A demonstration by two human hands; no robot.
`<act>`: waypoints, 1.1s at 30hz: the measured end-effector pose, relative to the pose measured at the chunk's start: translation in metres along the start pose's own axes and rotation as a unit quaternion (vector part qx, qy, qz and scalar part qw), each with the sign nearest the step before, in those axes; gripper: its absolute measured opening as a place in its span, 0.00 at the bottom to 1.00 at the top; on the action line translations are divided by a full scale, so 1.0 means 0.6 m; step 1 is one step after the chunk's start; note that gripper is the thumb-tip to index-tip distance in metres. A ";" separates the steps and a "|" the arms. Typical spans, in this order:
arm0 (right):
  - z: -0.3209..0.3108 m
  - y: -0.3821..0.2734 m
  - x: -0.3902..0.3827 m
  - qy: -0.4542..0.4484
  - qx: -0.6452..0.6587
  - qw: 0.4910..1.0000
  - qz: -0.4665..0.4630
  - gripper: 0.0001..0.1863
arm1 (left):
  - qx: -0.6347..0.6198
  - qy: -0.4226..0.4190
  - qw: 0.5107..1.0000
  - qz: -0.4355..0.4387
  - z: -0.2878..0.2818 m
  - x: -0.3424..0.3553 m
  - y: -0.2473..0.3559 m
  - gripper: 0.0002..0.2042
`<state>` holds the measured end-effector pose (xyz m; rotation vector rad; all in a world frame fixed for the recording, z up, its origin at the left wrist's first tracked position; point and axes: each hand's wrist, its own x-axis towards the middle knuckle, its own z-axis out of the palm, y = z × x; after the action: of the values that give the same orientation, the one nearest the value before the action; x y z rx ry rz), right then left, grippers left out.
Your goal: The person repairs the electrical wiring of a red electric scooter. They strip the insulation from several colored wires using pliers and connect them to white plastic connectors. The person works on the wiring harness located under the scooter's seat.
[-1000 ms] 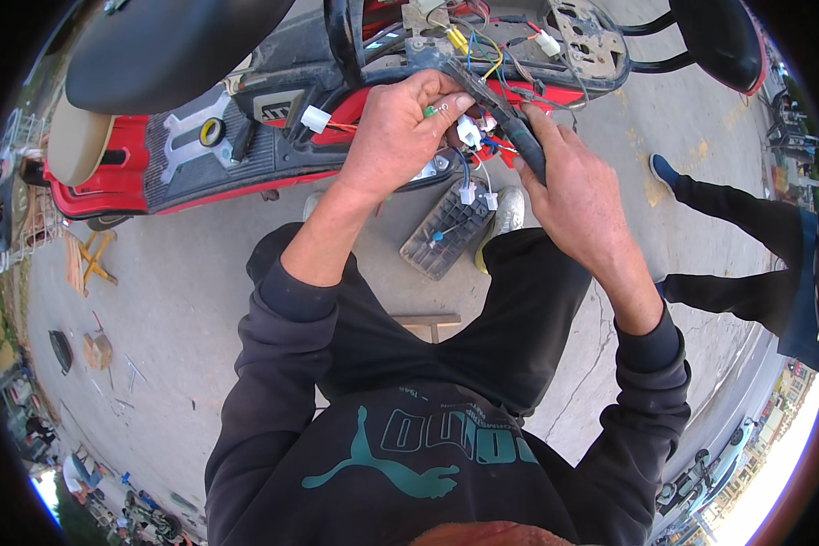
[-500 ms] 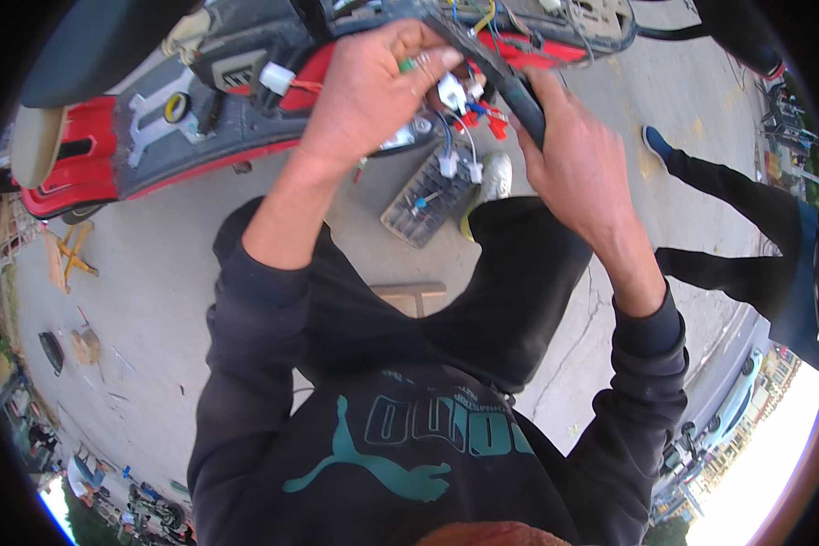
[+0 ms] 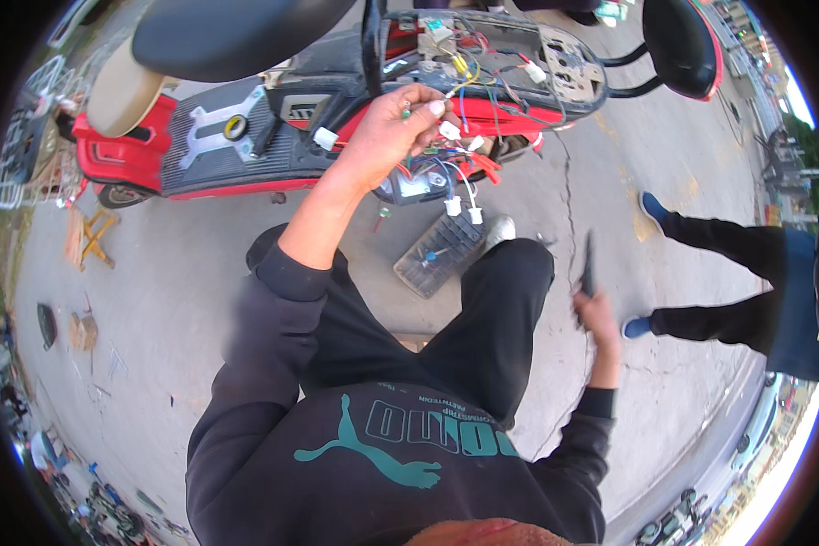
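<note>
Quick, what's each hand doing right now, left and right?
Left hand: closed around the bundle of coloured wires at the red scooter.
Right hand: down by the side, closed on a thin dark tool.

A red and black scooter (image 3: 246, 136) is seen, with a black seat (image 3: 227, 32). The wire bundle (image 3: 455, 136) is coloured red, blue, yellow, green and white, with white connectors (image 3: 460, 207). A black sweatshirt (image 3: 373, 455) with a teal print is worn. The ground (image 3: 155, 291) is grey concrete.
</note>
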<state>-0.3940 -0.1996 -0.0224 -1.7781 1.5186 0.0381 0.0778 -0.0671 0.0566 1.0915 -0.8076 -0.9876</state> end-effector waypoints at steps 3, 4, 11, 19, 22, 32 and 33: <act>0.244 0.220 0.025 -0.137 0.049 0.978 0.151 0.16 | 0.002 0.034 0.999 -0.037 -0.001 -0.012 0.002 0.09; 0.325 0.264 0.024 -0.194 0.058 0.966 0.163 0.16 | 0.001 0.040 0.999 -0.027 -0.009 -0.013 0.004 0.10; 0.432 0.378 0.057 -0.154 0.028 0.987 0.025 0.16 | -0.098 0.016 0.995 -0.026 -0.025 -0.024 0.008 0.16; 0.033 -0.355 -0.074 0.108 0.246 0.861 -0.432 0.14 | -0.141 0.019 0.989 -0.029 -0.026 -0.031 0.006 0.15; 0.086 -0.518 -0.122 0.062 0.182 0.786 -0.587 0.12 | -0.167 0.011 0.986 -0.016 -0.014 -0.033 0.005 0.15; 0.242 -0.557 -0.047 0.155 0.047 0.892 -0.422 0.10 | -0.166 0.017 0.984 -0.064 -0.011 -0.038 -0.011 0.15; 0.248 -0.555 -0.040 0.149 0.055 0.887 -0.434 0.10 | -0.170 0.016 0.983 -0.062 -0.014 -0.035 -0.011 0.14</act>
<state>-0.0521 -0.1023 0.0621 -2.2818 0.7567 -0.7797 0.0761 -0.0459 0.0470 0.8662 -0.5240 -1.1616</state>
